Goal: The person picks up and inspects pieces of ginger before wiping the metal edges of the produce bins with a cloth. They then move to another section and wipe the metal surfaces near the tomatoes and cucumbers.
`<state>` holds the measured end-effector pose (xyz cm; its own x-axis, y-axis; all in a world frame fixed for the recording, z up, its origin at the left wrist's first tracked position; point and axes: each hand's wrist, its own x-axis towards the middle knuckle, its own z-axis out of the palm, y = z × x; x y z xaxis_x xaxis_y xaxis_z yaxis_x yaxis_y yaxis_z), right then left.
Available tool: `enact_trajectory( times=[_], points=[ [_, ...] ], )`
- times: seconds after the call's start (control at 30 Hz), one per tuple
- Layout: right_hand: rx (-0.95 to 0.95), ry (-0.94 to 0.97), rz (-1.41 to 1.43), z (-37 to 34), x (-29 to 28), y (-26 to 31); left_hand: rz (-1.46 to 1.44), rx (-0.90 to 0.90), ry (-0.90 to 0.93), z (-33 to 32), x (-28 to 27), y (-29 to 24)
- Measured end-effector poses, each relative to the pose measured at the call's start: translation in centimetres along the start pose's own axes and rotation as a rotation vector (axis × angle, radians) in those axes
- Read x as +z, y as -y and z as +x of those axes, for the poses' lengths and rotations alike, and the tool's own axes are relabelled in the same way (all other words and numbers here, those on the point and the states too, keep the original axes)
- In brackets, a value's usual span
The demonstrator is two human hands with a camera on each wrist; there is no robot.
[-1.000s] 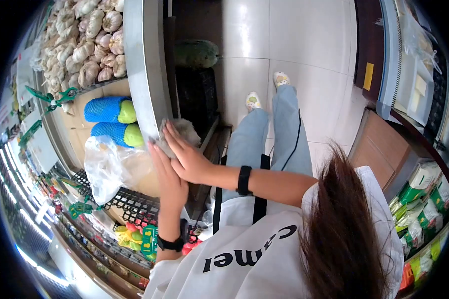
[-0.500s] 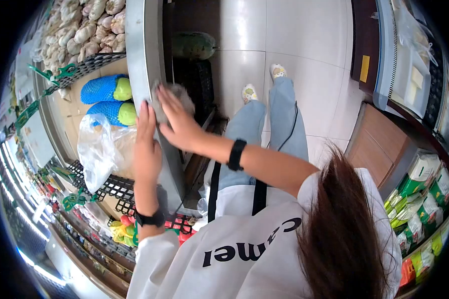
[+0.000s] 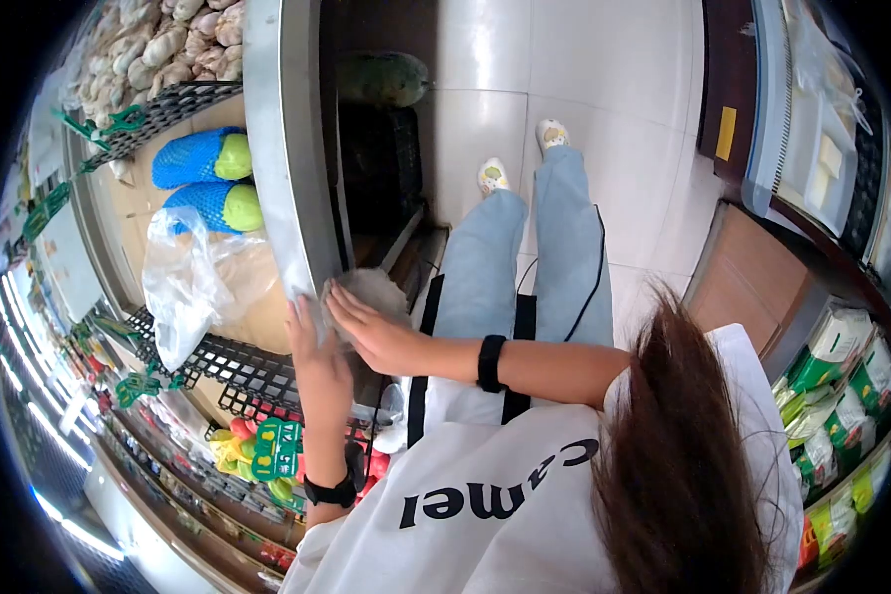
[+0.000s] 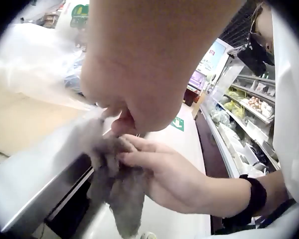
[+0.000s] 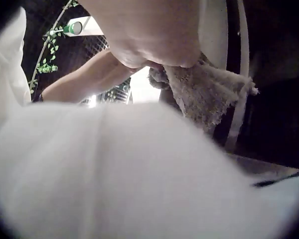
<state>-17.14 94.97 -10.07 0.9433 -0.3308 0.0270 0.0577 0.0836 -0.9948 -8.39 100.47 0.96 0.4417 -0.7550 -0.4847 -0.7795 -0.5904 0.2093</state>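
A grey, fuzzy cloth (image 3: 374, 289) hangs over the aisle side of a metal display edge (image 3: 292, 178). My right hand (image 3: 384, 340) holds it from above, its fingers lying over the cloth. In the left wrist view the right hand (image 4: 172, 174) pinches the bunched cloth (image 4: 127, 199) between thumb and fingers. Right beside it, my left hand (image 3: 322, 381) rests at the metal edge with fairly straight fingers, fingertips close to the cloth. Seen from the right wrist, the cloth (image 5: 204, 94) droops below the hand in loose folds.
Left of the edge lie garlic bulbs (image 3: 158, 45), green produce in blue net sleeves (image 3: 203, 158), a clear plastic bag (image 3: 183, 287) and a black crate rim (image 3: 247, 371). Beneath the display sits a large green melon (image 3: 381, 79). A brown carton (image 3: 752, 277) stands across the aisle.
Both hands and the cloth moved forward along the metal edge, then came back toward the body. The right hand has kept hold of the cloth throughout.
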Motion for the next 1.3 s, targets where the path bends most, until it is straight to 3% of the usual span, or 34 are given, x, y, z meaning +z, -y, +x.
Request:
enact_trajectory(
  times=[0.07,0.13,0.33,0.5,0.73,0.8,1.07,1.3],
  points=[
    [0.015,-0.031,0.029,1.1,-0.7,-0.1,-0.050,-0.002,-0.053,0.7,-0.4,-0.1],
    [0.020,-0.073,0.042,1.9,-1.3,-0.4,0.135,0.130,-0.123,1.6,-0.9,-0.2],
    [0.045,-0.277,0.085,5.2,-3.7,-1.2,0.090,0.075,-0.166,2.3,-0.6,-1.0],
    [0.031,-0.234,0.050,3.2,-2.7,-1.1,-0.061,-0.032,-0.249,1.6,1.0,-0.9],
    [0.057,-0.009,0.067,-0.4,-1.3,-1.6,-0.140,-0.206,-0.177,-0.1,2.3,-0.7],
    [-0.027,0.023,0.091,-0.9,-1.9,-1.9,-0.128,-0.216,-0.168,0.0,2.8,-1.5],
    [0.078,-0.200,0.053,-3.6,-5.7,-2.8,-0.152,-0.113,-0.170,2.4,4.3,-7.5],
    [0.144,-0.513,-0.030,-6.6,-14.7,-3.0,-0.163,0.182,-0.222,7.5,6.6,-14.5]
  ],
)
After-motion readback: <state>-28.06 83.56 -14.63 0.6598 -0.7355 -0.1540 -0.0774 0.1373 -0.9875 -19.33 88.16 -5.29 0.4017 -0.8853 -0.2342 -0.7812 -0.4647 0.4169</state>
